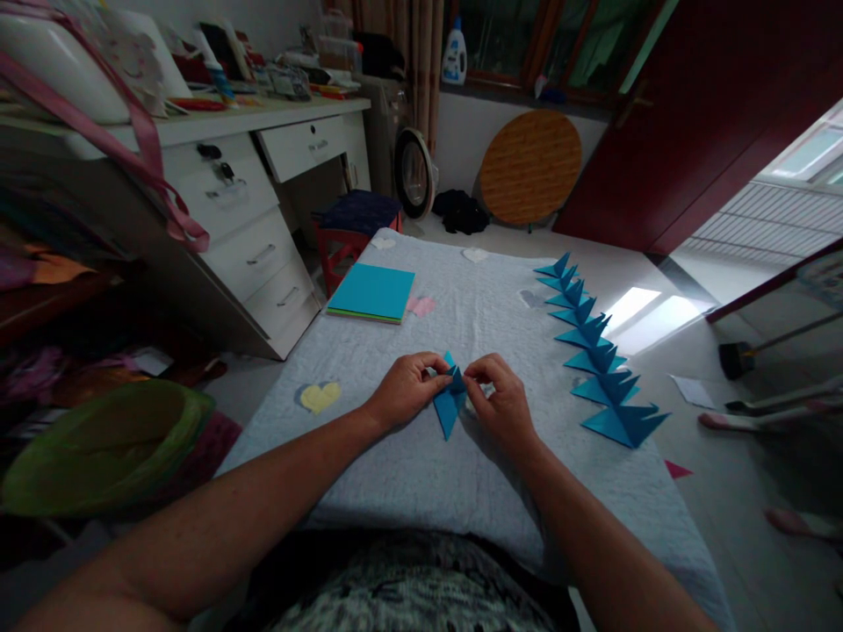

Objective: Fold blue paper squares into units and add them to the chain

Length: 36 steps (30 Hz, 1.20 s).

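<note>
A partly folded blue origami paper (449, 411) is held above the cloth-covered table between my two hands. My left hand (412, 386) pinches its upper left side between thumb and fingers. On the other side, my right hand (500, 399) has thumb and forefinger closed at the paper's upper right edge. One long point of the paper hangs down towards me and a shorter one sticks up. To the right stands a row of several folded blue paper cranes (596, 360). A stack of square origami paper (372, 292), blue on top, lies at the far left.
A grey cloth (487, 491) with heart patterns covers the table. Left of it are a white drawer desk (254, 254) and a green-lined bin (105, 448). Behind stand a stool (361, 211), a washing machine with its door open (414, 174) and a round wooden board (532, 167).
</note>
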Each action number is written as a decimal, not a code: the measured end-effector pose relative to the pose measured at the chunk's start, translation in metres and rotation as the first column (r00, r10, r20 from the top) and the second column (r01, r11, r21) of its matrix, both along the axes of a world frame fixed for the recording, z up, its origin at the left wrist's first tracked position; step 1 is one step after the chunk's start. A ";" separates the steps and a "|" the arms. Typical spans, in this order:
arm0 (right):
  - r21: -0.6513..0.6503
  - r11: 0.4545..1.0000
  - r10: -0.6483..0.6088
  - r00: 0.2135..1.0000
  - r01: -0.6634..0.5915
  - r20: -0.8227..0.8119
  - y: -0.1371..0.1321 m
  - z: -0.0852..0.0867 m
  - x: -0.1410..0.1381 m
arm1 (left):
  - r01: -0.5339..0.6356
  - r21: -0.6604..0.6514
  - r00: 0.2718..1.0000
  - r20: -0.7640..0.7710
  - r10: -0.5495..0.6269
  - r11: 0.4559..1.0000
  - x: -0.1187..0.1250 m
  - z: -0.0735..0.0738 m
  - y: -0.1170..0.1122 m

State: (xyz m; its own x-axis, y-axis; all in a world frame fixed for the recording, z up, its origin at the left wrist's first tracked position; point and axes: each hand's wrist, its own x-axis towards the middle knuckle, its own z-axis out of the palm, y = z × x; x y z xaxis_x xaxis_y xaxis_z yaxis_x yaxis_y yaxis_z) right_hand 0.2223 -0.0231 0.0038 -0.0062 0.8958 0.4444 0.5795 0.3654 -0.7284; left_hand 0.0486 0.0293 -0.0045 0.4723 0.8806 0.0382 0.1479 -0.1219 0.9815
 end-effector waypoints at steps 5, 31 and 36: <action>0.028 0.999 0.026 0.999 -0.025 -0.020 0.000 0.002 -0.001 | -0.018 0.059 1.000 0.010 0.017 0.998 0.001 0.001 0.000; 0.018 0.997 0.076 0.993 -0.075 -0.089 -0.004 0.007 -0.005 | 0.026 0.331 0.998 -0.060 -0.007 0.943 -0.004 0.005 -0.003; -0.069 0.995 0.057 0.989 -0.067 -0.134 -0.004 0.008 -0.003 | 0.048 0.405 0.995 -0.102 -0.007 0.913 -0.004 0.008 -0.005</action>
